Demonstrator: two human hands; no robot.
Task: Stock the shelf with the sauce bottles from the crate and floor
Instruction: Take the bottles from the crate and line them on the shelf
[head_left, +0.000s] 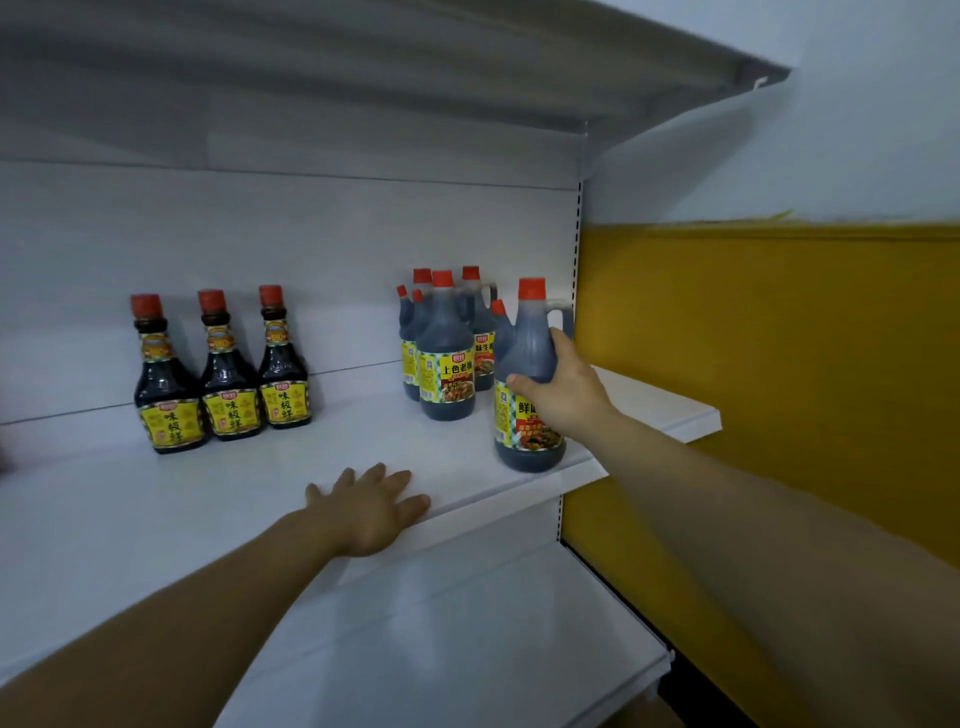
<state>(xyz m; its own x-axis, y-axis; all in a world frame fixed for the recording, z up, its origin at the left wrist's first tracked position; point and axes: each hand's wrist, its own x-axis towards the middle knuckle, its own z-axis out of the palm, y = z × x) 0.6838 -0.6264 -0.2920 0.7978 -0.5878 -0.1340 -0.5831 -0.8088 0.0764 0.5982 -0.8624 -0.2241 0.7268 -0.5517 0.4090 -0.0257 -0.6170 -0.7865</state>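
Observation:
A large dark sauce jug (524, 358) with a red cap and a side handle stands near the front edge of the white shelf (156, 509), toward its right end. My right hand (563, 392) grips its body from the right. Behind it stands a group of three similar jugs (445, 358). Three smaller dark bottles (226, 374) with yellow labels stand in a row at the left rear. My left hand (371, 506) rests flat on the shelf's front edge, fingers spread, holding nothing.
A lower white shelf (467, 639) juts out below. Another shelf (363, 67) hangs overhead. To the right is a wall (779, 338), yellow below and white above. Bare shelf surface lies between the two bottle groups.

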